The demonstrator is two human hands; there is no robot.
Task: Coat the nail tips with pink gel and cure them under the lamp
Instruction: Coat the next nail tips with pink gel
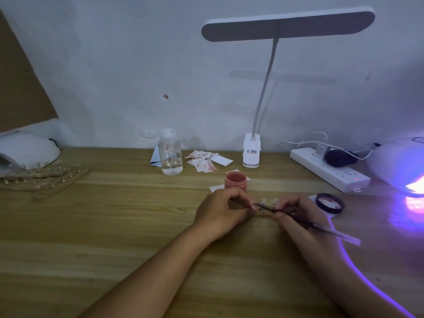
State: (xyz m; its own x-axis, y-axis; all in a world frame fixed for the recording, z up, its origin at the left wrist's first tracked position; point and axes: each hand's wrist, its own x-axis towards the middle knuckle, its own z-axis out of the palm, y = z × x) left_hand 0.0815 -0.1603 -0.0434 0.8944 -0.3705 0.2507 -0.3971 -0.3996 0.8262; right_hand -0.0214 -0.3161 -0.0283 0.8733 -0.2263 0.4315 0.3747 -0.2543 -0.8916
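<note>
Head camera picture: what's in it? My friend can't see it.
On a wooden table, the right hand holds a thin brush to small nail tips on a strip that the left hand grips. An open jar of pink gel stands just behind them, and a curing lamp glows purple at the right edge.

Two hands meet over a wooden table [114,226]: right hand [296,214] grips a brush [321,226], left hand [220,212] pinches nail tips [269,201] beside pink gel jar [235,180].
</note>
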